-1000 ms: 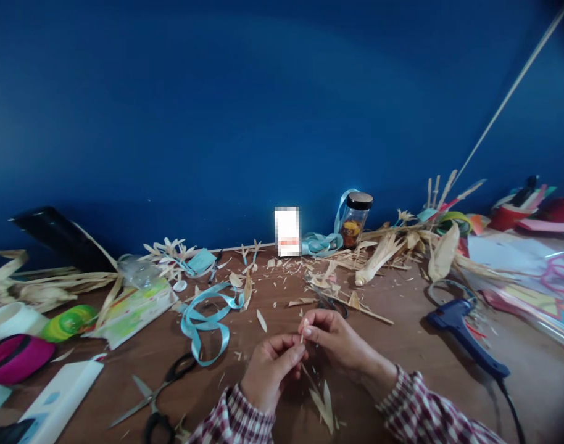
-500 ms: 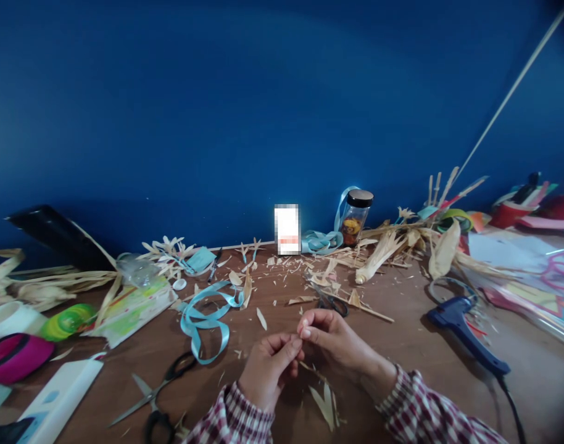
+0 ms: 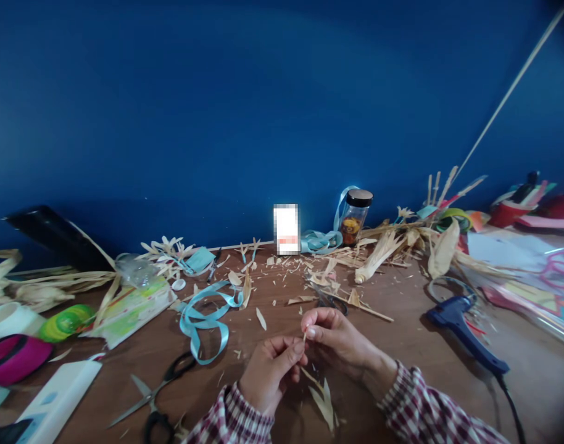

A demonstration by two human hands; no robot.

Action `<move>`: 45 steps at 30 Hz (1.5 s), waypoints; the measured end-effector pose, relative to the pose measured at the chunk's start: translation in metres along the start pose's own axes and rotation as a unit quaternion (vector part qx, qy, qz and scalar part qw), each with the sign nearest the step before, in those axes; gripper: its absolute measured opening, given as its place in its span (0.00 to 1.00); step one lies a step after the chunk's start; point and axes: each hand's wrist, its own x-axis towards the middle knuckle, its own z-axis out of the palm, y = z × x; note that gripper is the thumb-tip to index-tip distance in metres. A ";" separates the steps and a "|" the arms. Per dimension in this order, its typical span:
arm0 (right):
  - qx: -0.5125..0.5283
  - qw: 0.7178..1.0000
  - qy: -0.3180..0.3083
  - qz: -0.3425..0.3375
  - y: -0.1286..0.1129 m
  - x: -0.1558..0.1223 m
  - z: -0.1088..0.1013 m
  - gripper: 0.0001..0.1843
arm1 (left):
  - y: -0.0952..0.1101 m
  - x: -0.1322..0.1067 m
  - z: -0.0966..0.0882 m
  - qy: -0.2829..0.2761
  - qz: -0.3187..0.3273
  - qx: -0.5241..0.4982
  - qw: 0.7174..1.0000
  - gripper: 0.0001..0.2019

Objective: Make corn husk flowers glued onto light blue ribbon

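Note:
Low in the middle of the view my two hands meet over the brown table (image 3: 402, 351). My left hand (image 3: 269, 371) is curled, thumb against fingers, pinching the lower end of a thin pale husk strip (image 3: 305, 335). My right hand (image 3: 335, 339) pinches the strip's upper end with its fingers closed. Just below the hands lie cut husk pieces (image 3: 323, 401). Both wrists wear checked red-and-white sleeves.
Black-handled scissors (image 3: 157, 394) lie at the lower left, a light blue ribbon (image 3: 203, 320) beyond them. A blue glue gun (image 3: 464, 336) rests at the right. Husk scraps (image 3: 328, 277), a jar (image 3: 355, 217), a second pair of scissors (image 3: 328, 302) and craft clutter crowd the back.
The hands stay together in nearly the same spot. The husk strip dipped out of sight half a second ago and now shows again between the fingertips.

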 end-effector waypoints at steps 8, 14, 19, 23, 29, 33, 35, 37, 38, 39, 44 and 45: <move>-0.001 1.000 0.020 -0.014 -0.001 -0.001 0.003 0.11 | 0.000 -0.001 0.001 -0.008 0.017 0.011 1.000 0.17; -0.019 0.999 0.032 -0.017 -0.001 -0.001 0.004 0.12 | -0.003 0.000 -0.002 -0.023 0.029 0.039 0.999 0.17; -0.012 0.998 0.049 -0.036 0.001 0.000 0.007 0.11 | -0.002 0.000 -0.001 0.011 0.034 0.031 0.999 0.17; -0.016 0.998 0.050 -0.036 0.002 0.001 0.008 0.12 | -0.002 0.000 0.000 0.025 0.013 -0.006 1.000 0.18; -0.015 1.000 0.018 -0.017 -0.002 0.000 0.008 0.12 | -0.007 0.005 -0.006 0.052 0.053 0.047 0.996 0.20; -0.050 0.999 -0.014 -0.003 -0.002 0.000 0.007 0.13 | -0.006 0.006 -0.008 0.053 0.093 0.103 0.989 0.19; -0.065 0.998 -0.014 -0.002 -0.001 0.001 0.006 0.12 | -0.002 0.003 -0.006 0.056 0.119 0.143 0.981 0.18; -0.073 0.997 0.000 0.000 0.001 0.001 0.005 0.13 | 0.003 -0.001 -0.003 0.063 0.142 0.174 0.972 0.16; -0.075 0.997 0.006 0.002 0.001 0.001 0.004 0.13 | 0.004 -0.003 -0.001 0.066 0.149 0.182 0.970 0.15; -0.076 0.997 0.010 0.004 0.001 0.002 0.004 0.13 | 0.005 -0.004 0.000 0.067 0.152 0.184 0.969 0.15; -0.084 0.996 0.004 0.002 -0.001 0.001 0.006 0.15 | 0.003 -0.003 -0.002 0.065 0.134 0.188 0.971 0.15; -0.088 0.996 0.004 -0.001 -0.001 0.002 0.007 0.15 | 0.001 -0.002 -0.003 0.065 0.132 0.190 0.971 0.16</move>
